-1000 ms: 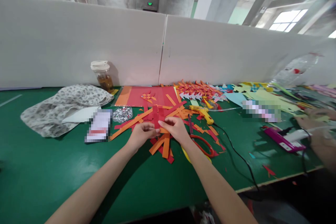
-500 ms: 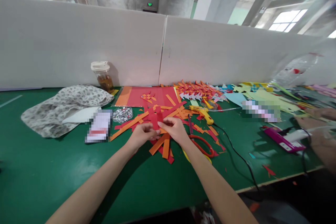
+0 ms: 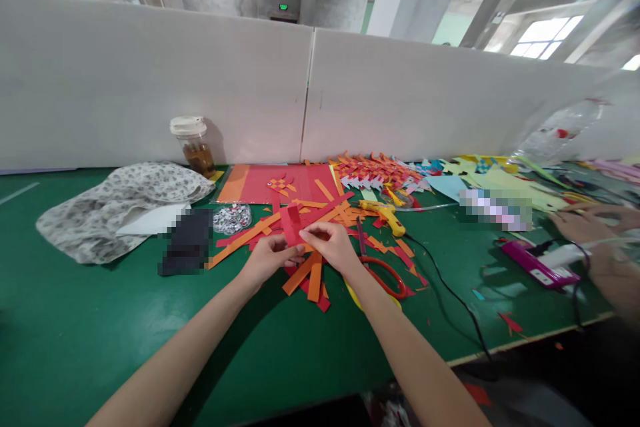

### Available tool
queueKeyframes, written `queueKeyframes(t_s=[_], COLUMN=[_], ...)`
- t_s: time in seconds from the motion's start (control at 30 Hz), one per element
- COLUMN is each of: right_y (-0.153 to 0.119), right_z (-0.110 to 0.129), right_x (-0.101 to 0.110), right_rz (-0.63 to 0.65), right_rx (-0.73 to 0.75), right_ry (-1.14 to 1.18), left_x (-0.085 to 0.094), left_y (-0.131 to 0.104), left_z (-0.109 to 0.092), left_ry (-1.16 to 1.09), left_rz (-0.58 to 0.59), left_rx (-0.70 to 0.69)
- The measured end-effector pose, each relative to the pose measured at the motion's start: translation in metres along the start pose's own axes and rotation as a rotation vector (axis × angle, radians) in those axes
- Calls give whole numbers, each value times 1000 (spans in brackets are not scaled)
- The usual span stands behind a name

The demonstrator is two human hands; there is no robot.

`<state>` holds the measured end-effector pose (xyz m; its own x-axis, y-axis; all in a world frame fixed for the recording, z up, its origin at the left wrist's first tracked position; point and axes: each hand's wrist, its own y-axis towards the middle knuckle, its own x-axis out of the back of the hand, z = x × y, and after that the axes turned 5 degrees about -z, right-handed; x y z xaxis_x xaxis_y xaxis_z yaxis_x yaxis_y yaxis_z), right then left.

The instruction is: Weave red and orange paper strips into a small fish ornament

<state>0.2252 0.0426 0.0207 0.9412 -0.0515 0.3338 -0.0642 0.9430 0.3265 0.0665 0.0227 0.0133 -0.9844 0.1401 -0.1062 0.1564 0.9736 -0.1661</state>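
Between my two hands is a red paper strip [image 3: 291,223], bent over at its far end. My left hand [image 3: 273,259] pinches its near left edge. My right hand [image 3: 327,243] grips the strip from the right, thumb and fingertips together. Beneath and around them lies a pile of red and orange paper strips, with an orange strip [image 3: 315,277] pointing toward me. Scissors with red-orange handles [image 3: 387,277] lie just right of my right wrist. Beyond my hands, a woven paper fish [image 3: 280,185] rests on red and orange sheets [image 3: 305,180].
A yellow glue gun [image 3: 385,215] with a black cord lies to the right, before a heap of paper fish [image 3: 375,170]. At left are a patterned cloth [image 3: 125,207], a lidded cup [image 3: 195,147] and a bag of googly eyes [image 3: 233,219]. Another person's hand [image 3: 595,227] is beside a purple power strip [image 3: 540,265].
The red strip's far end has changed shape, now bent over between my fingers. My hands have stayed nearly in place. The other person's hand at right has come farther into view.
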Motion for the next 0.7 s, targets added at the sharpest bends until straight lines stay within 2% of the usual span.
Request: queueKeyframes(t_s=[0.17,0.23,0.3,0.4,0.47,0.5,0.57,0.7], right_y=[-3,-2,-1,1,2,2,2,1], right_z=[2,2,0,-3,-5,-6,-6,-6], right_x=[-2,-2,-2,-1,0,0,0,0], right_rz=[20,25,-5,-98,-127,-123,-105,-101], right_rx=[-3,-16,-23,-26,-33,-40,-54,-54], right_ry=[11,39,57,41,29,34,50,28], left_x=[2,4,8,19,29,35,46,63], left_y=[6,7,6,2,0,1,4,13], left_z=[8,9,5,-6,-12,-13,-11,0], left_ry=[15,99,300,668,912,1027,1224,1372], left_rz=[9,-29,-147,-395,-567,-647,-732,-739], left_rx=[-61,-127,-284,-580,-676,-677,-620,-423])
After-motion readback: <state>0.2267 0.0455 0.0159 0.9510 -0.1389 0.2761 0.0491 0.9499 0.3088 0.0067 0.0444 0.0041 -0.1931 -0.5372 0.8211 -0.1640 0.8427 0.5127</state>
